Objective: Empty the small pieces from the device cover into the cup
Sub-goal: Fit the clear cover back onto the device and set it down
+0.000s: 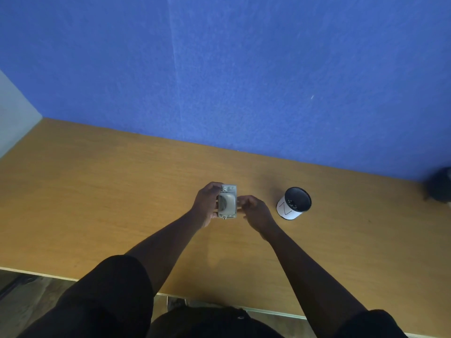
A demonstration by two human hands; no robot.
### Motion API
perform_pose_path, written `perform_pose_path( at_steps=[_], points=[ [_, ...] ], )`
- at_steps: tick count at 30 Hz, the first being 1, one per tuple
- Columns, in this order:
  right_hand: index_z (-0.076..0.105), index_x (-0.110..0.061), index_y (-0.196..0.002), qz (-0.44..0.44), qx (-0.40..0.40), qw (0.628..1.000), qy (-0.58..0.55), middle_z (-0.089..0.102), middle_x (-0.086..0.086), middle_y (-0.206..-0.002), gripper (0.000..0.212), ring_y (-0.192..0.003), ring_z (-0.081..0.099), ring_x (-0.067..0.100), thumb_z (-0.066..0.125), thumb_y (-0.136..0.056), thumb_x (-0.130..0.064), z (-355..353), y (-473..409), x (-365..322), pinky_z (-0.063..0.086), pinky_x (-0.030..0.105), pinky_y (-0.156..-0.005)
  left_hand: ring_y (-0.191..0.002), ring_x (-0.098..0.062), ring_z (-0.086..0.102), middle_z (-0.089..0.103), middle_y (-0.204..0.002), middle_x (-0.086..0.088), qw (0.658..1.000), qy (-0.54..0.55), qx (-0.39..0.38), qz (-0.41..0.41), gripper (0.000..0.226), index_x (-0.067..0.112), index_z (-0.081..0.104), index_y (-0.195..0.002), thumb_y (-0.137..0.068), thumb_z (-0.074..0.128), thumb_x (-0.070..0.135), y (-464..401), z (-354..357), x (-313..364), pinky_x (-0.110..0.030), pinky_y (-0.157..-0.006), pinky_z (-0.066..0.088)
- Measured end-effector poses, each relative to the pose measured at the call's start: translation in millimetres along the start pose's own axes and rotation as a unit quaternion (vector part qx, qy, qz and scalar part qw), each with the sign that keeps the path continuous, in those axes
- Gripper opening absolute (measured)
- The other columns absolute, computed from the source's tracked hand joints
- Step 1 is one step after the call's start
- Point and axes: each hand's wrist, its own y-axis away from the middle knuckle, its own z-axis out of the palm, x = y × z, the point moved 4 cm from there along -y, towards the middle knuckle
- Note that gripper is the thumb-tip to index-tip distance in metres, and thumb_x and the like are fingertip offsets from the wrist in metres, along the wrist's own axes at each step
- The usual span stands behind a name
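A grey rectangular device cover (228,201) with a domed middle is held over the wooden table (97,191), roughly level with its long side pointing away from me. My left hand (206,203) grips its left edge. My right hand (255,211) has its fingertips pinched at the cover's right edge. A white cup (294,203) with a dark inside and a letter N on its side stands to the right of my right hand, and a few small pale pieces lie inside it. No pieces are visible in the cover.
A blue wall (244,81) runs along the table's far edge. A dark object (440,186) sits at the far right edge of the table. The table's near edge (170,294) is close to my body.
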Motion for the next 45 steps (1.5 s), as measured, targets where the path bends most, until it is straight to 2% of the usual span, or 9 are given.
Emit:
perform_pose_path(
  at_steps=[3, 7, 15, 20, 27, 32, 35, 39, 45],
  points=[
    [0.066, -0.018, -0.11, -0.045, 0.026, 0.999, 0.015, 0.072, 0.001, -0.103, 0.022, -0.09, 0.068, 0.015, 0.049, -0.098, -0.026, -4.1, -5.9, -14.5, 0.052, 0.033, -0.076, -0.073, -0.025, 0.062, 0.061, -0.084, -0.002, 0.999, -0.021, -0.022, 0.012, 0.024, 0.032, 0.066, -0.07, -0.09, 0.051, 0.032, 3.1, 3.1, -2.4, -0.039, -0.059, 0.056],
    [0.07, -0.017, -0.101, -0.055, 0.056, 0.996, 0.032, 0.07, -0.003, -0.087, 0.02, -0.075, 0.061, 0.011, 0.054, -0.095, -0.026, -6.3, -13.5, -19.2, 0.046, 0.026, -0.067, -0.074, -0.025, 0.062, 0.062, -0.083, -0.001, 0.999, -0.022, -0.028, 0.011, 0.022, 0.03, 0.066, -0.074, -0.09, 0.051, 0.029, 1.4, 8.3, -5.9, -0.039, -0.062, 0.056],
    [0.07, -0.016, -0.087, 0.045, 0.087, 0.992, -0.076, 0.073, 0.009, -0.09, 0.014, -0.08, 0.066, 0.023, 0.058, -0.093, -0.021, -5.3, -32.2, -4.9, 0.057, 0.043, -0.074, -0.091, -0.027, 0.066, 0.068, -0.098, -0.006, 0.997, -0.027, -0.073, -0.011, 0.021, 0.018, 0.066, -0.1, -0.093, 0.058, 0.036, -3.2, 10.5, -10.2, -0.043, -0.079, 0.057],
    [0.068, -0.016, -0.081, 0.094, 0.079, 0.986, -0.114, 0.073, 0.014, -0.092, 0.015, -0.079, 0.067, 0.026, 0.06, -0.093, -0.021, -4.1, -41.9, 1.5, 0.057, 0.04, -0.07, -0.1, -0.029, 0.069, 0.07, -0.111, -0.017, 0.985, -0.106, -0.137, -0.008, 0.034, 0.009, 0.063, -0.114, -0.085, 0.071, 0.024, -3.5, 5.7, -19.2, -0.038, -0.083, 0.058],
    [0.073, -0.022, -0.075, 0.124, 0.027, 0.989, -0.072, 0.073, 0.001, -0.077, 0.021, -0.074, 0.068, 0.023, 0.057, -0.078, -0.035, 9.2, -43.2, 14.1, 0.055, 0.041, -0.071, -0.093, -0.033, 0.07, 0.069, -0.109, -0.026, 0.992, -0.09, -0.054, -0.075, 0.037, -0.005, 0.062, -0.114, -0.084, 0.072, 0.013, -22.0, 9.2, -34.4, -0.038, -0.073, 0.058],
    [0.066, -0.011, -0.117, 0.147, -0.013, 0.988, -0.051, 0.071, 0.012, -0.104, 0.034, -0.091, 0.071, 0.029, 0.056, -0.091, -0.031, 19.4, -46.4, 34.7, 0.058, 0.051, -0.086, -0.094, -0.031, 0.07, 0.069, -0.112, -0.024, 0.987, -0.111, -0.018, -0.117, 0.04, -0.004, 0.06, -0.118, -0.087, 0.07, 0.018, -36.9, 12.5, -47.6, -0.034, -0.067, 0.059],
    [0.07, -0.005, -0.105, 0.143, -0.007, 0.99, 0.01, 0.072, 0.017, -0.1, 0.032, -0.09, 0.069, 0.032, 0.054, -0.091, -0.029, 20.5, -51.4, 41.7, 0.056, 0.047, -0.081, -0.092, -0.03, 0.069, 0.069, -0.11, -0.02, 0.962, -0.252, -0.004, -0.103, 0.038, -0.002, 0.064, -0.114, -0.088, 0.067, 0.025, -45.6, 14.0, -50.4, -0.035, -0.069, 0.06],
    [0.071, -0.006, -0.1, 0.144, -0.016, 0.987, 0.074, 0.069, 0.011, -0.091, 0.033, -0.078, 0.062, 0.023, 0.052, -0.091, -0.031, 20.9, -56.7, 48.4, 0.044, 0.029, -0.061, -0.089, -0.035, 0.068, 0.071, -0.098, -0.022, 0.873, -0.487, -0.032, -0.019, 0.044, -0.002, 0.07, -0.097, -0.093, 0.054, 0.039, -50.3, 21.0, -45.6, -0.038, -0.07, 0.051],
    [0.069, -0.008, -0.098, 0.135, -0.016, 0.979, 0.152, 0.07, 0.012, -0.097, 0.035, -0.08, 0.058, 0.023, 0.048, -0.094, -0.035, 23.8, -65.3, 54.8, 0.033, 0.026, -0.063, -0.092, -0.037, 0.065, 0.07, -0.097, -0.026, 0.851, -0.525, -0.025, 0.011, 0.043, -0.005, 0.069, -0.091, -0.093, 0.053, 0.035, -55.4, 24.7, -46.5, -0.038, -0.073, 0.046]
  ],
)
